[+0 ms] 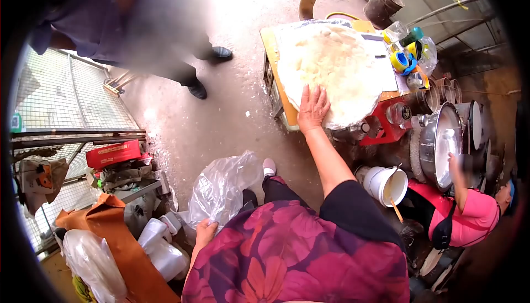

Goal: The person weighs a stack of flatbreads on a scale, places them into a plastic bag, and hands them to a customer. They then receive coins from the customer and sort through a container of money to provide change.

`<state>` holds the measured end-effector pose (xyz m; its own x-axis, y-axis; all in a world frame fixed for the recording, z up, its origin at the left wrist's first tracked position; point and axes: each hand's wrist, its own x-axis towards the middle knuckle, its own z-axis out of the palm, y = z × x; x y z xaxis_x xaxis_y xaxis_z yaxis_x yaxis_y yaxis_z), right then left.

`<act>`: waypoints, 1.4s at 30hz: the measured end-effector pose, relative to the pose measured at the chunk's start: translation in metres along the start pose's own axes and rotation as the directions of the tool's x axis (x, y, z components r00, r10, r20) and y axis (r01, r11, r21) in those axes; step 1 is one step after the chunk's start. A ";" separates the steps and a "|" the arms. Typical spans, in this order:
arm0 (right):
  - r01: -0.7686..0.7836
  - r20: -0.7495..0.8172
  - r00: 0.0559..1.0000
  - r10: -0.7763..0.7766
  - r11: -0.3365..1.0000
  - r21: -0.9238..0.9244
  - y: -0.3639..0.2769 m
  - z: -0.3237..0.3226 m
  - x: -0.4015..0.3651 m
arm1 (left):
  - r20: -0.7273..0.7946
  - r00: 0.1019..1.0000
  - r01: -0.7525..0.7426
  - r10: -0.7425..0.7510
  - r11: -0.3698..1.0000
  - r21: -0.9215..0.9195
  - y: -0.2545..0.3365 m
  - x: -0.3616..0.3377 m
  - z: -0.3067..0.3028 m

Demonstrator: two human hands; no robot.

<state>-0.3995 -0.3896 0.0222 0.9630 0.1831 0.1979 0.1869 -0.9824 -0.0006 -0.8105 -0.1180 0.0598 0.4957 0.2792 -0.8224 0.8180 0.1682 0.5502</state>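
My right hand [313,107] lies flat, fingers stretched out, on the near-left edge of a large off-white mass [337,65]. This mass is rounded, soft-looking and dimpled, and it covers most of a small wooden table [270,46]. Down at my left side, my left hand [206,232] is closed on the edge of a big clear plastic bag [221,190]. The bag hangs crumpled and puffed out beside my leg, over the floor.
Tape rolls [398,61] and bottles crowd the table's right end. Glass jars [397,114], a white bucket [385,186] and a metal basin [440,144] stand to the right, where a person in pink [469,217] works. Another person's shoe [221,53] shows ahead; a red box [114,154] lies left.
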 end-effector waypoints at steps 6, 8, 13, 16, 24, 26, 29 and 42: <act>0.038 -0.141 0.989 -0.037 0.999 0.004 0.003 -0.012 0.001 | 0.083 0.994 -0.077 0.067 0.989 0.127 0.050 0.030 0.005; 0.047 -0.120 0.992 -0.049 0.999 -0.014 0.004 -0.018 0.005 | 0.107 0.991 -0.093 0.074 0.978 0.186 0.062 0.051 0.001; -0.069 -0.078 0.994 0.080 0.989 0.134 0.011 -0.034 0.017 | 0.116 0.986 -0.130 0.123 0.990 0.048 0.094 0.093 -0.001; -0.261 0.083 0.965 0.248 0.936 0.235 0.021 -0.080 0.033 | 0.113 0.983 -0.145 0.147 0.989 -0.028 0.099 0.112 -0.009; -0.256 0.126 0.961 0.245 0.963 0.088 0.036 -0.118 0.057 | 0.193 0.940 -0.281 0.282 0.959 -0.035 0.108 0.131 -0.019; -0.246 0.136 0.962 0.236 0.968 0.056 0.042 -0.140 0.070 | 0.201 0.898 -0.403 0.392 0.915 0.015 0.120 0.136 -0.013; -0.071 0.045 0.997 0.068 0.994 0.080 0.070 -0.177 0.106 | 0.161 0.861 -0.468 0.482 0.630 0.620 0.177 0.116 -0.003; -0.564 0.563 0.824 -0.073 -0.219 0.797 0.150 -0.349 0.164 | 0.611 0.712 -0.211 0.346 0.935 -0.284 0.291 0.177 0.107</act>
<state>-0.2814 -0.5204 0.3964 0.8887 0.2436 -0.3884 -0.4288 0.1415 -0.8922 -0.4535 -0.1211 0.0588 0.8142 -0.3207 -0.4840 0.5779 0.3666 0.7292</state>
